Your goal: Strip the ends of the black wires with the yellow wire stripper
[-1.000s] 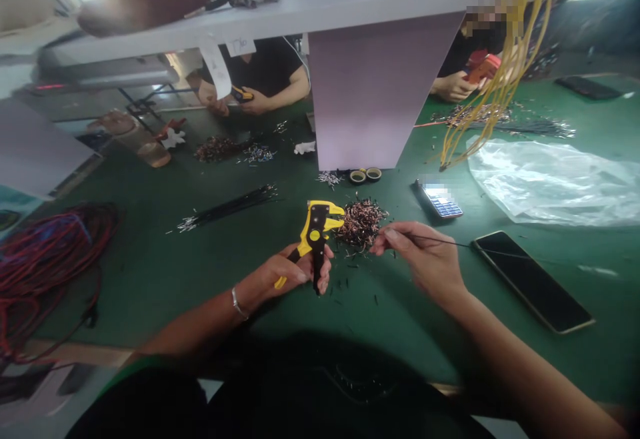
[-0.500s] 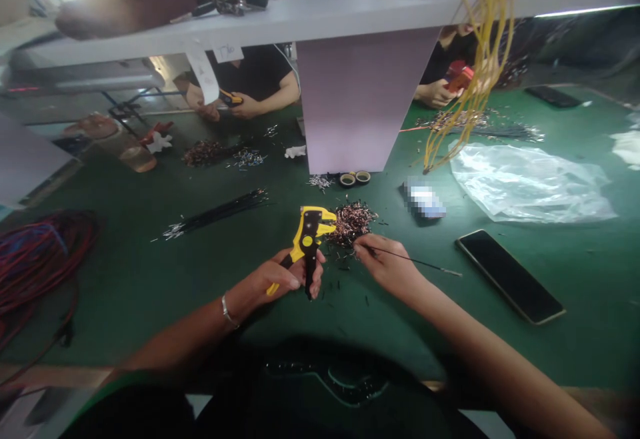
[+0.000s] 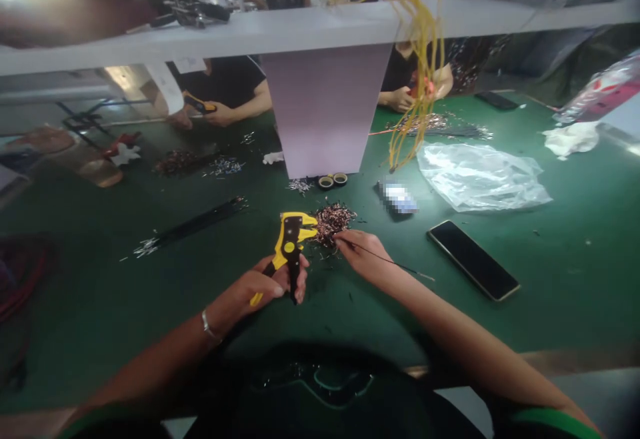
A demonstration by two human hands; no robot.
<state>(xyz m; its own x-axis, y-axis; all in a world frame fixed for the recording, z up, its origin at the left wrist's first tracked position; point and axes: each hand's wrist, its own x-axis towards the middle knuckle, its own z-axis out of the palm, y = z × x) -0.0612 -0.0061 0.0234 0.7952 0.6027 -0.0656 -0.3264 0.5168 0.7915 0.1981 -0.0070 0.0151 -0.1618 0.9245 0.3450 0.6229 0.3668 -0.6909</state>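
Observation:
My left hand (image 3: 277, 282) is wrapped round the handles of a yellow and black wire stripper (image 3: 291, 246), whose jaws point right. Just right of the jaws, a heap of small copper and black scraps (image 3: 333, 220) lies on the green table (image 3: 210, 312). At the heap's lower right edge, my right hand (image 3: 363, 252) pinches a thin black wire (image 3: 400, 265), which runs back over the hand to the right. The wire's front end is near the jaws but apart from them. A bundle of black wires (image 3: 200, 220) lies to the left.
A phone (image 3: 474, 259) and a clear plastic bag (image 3: 483, 176) lie on the right. Two tape rolls (image 3: 333, 180) sit below a pale panel (image 3: 327, 109). Yellow wires (image 3: 434, 46) hang from the shelf (image 3: 250, 27). Two people work beyond it; red cables (image 3: 20, 272) lie far left.
The view has turned rightward, so most things appear further left and a pink-and-clear package shows at the right. Both hands keep their holds on the stripper and the black wire.

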